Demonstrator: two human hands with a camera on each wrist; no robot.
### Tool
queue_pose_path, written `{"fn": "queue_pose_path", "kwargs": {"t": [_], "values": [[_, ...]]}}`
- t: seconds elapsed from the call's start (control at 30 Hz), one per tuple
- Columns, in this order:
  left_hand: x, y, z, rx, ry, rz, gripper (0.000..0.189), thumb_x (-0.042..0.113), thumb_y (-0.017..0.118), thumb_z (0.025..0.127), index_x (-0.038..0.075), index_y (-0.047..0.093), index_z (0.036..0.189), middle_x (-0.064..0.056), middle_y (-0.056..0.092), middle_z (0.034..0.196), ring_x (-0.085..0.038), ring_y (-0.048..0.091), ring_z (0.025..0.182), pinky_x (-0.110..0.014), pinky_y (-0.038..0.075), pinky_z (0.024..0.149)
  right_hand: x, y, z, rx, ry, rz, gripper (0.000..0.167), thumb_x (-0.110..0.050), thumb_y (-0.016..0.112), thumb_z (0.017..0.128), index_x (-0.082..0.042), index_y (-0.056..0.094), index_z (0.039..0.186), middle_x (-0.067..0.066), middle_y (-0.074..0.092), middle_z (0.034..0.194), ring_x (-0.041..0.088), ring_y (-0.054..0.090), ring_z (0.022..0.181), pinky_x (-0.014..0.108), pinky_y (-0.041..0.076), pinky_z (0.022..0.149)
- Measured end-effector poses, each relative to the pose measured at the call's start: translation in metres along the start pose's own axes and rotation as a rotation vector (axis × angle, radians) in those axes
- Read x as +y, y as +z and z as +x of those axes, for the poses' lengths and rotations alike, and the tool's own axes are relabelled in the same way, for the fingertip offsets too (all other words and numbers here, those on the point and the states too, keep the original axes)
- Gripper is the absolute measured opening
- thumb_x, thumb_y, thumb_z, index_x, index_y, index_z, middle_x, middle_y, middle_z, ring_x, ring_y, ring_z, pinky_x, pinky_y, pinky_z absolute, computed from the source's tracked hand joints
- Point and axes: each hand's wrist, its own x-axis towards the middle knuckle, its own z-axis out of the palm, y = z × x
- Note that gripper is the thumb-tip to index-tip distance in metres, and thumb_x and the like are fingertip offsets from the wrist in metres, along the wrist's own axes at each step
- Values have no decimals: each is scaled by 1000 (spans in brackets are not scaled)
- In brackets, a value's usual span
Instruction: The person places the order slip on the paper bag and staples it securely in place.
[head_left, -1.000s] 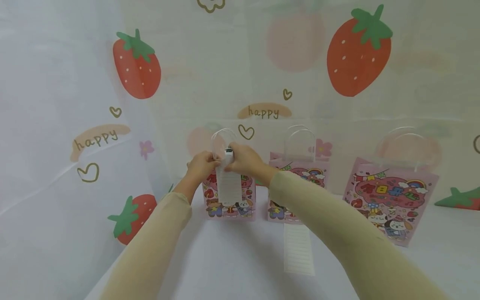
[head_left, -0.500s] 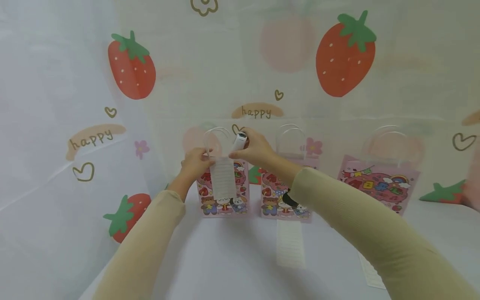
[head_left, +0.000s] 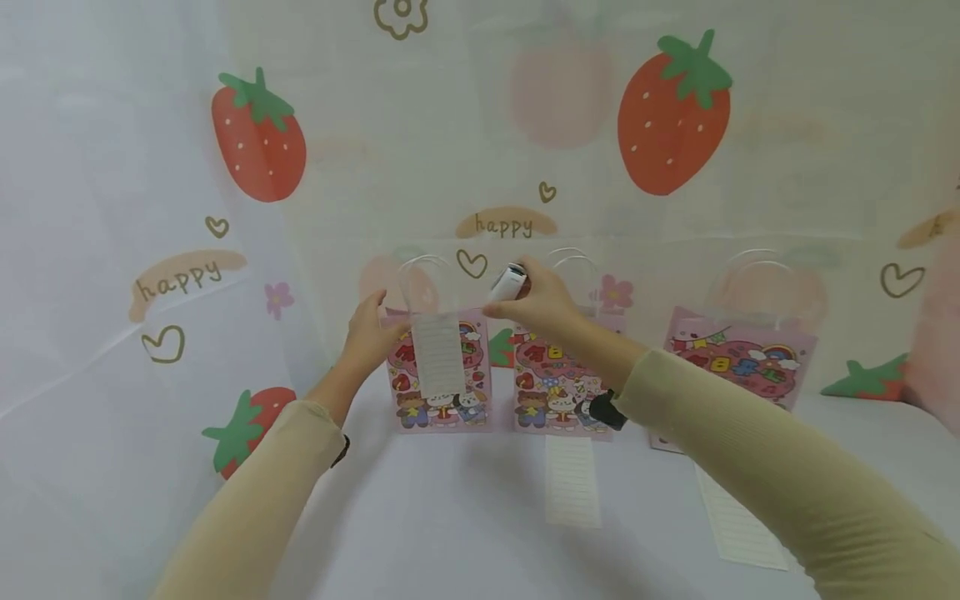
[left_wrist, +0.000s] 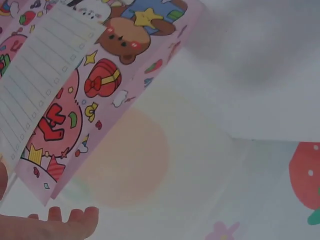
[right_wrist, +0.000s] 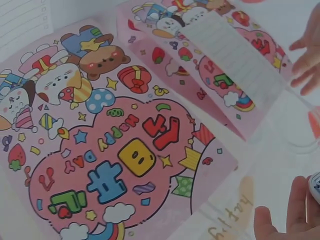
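My right hand (head_left: 551, 302) grips a small white stapler (head_left: 507, 284) in the air, up and right of the leftmost pink gift bag (head_left: 480, 379). That bag stands upright, and a ruled paper slip (head_left: 440, 357) hangs down its front from the top edge. Just left of the bag is my left hand (head_left: 367, 335), its fingers extended and gripping nothing. In the left wrist view those fingers (left_wrist: 75, 220) lie near the bag's top corner; whether they touch it I cannot tell. Only an edge of the stapler (right_wrist: 315, 186) shows in the right wrist view.
A second pink gift bag (head_left: 558, 367) stands to the right, a ruled slip (head_left: 573, 483) on the white table (head_left: 450, 517) before it. The third bag (head_left: 738, 362) is farther right, partly behind my right sleeve, with another slip (head_left: 742, 517) in front. A strawberry-print sheet (head_left: 420, 150) hangs behind.
My right hand has lifted the stapler off the slip's top and moved right. My left hand has let go of the slip's edge and shifted left. The slip stays on the bag.
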Motion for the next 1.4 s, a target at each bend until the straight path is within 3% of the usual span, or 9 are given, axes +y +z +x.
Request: {"fn": "queue_pose_path", "kwargs": {"t": [0.2, 0.53, 0.93, 1.17, 1.4], "values": [[-10, -1, -18, -59, 4, -25, 70, 15, 58, 98, -6, 16, 151, -27, 19, 154, -41, 14, 144, -53, 15, 114, 6, -15, -12, 49, 39, 28, 46, -14, 77, 83, 0, 49, 117, 16, 59, 105, 25, 57, 88, 28, 49, 67], [-17, -7, -38, -41, 8, -5, 69, 15, 56, 99, -8, 16, 150, -29, 19, 153, -43, 15, 143, -55, 15, 113, 14, -36, -28, 68, 70, 144, 52, -11, 74, 85, 1, 44, 125, 18, 54, 112, 27, 55, 98, 44, 49, 88], [-15, -6, -57, -41, 8, -51, 66, 15, 55, 100, -9, 17, 149, -30, 20, 153, -43, 16, 142, -54, 15, 114, 21, -51, -45, 45, 90, 135, 59, -14, 73, 87, 0, 41, 135, 19, 56, 123, 30, 56, 109, 42, 49, 91], [-11, 0, -67, -42, -30, -76, 65, 17, 54, 100, -6, 19, 150, -27, 20, 154, -41, 16, 143, -55, 15, 114, 23, -57, -53, 45, 92, 122, 56, -13, 72, 87, 2, 42, 133, 21, 57, 120, 27, 55, 99, 30, 49, 75], [-13, 7, -75, -25, -39, -114, 64, 18, 54, 101, -4, 21, 150, -25, 21, 155, -39, 16, 144, -55, 15, 113, 25, -62, -61, 44, 125, 109, 58, -14, 72, 88, 3, 40, 134, 21, 53, 122, 30, 54, 105, 35, 50, 85]]}}
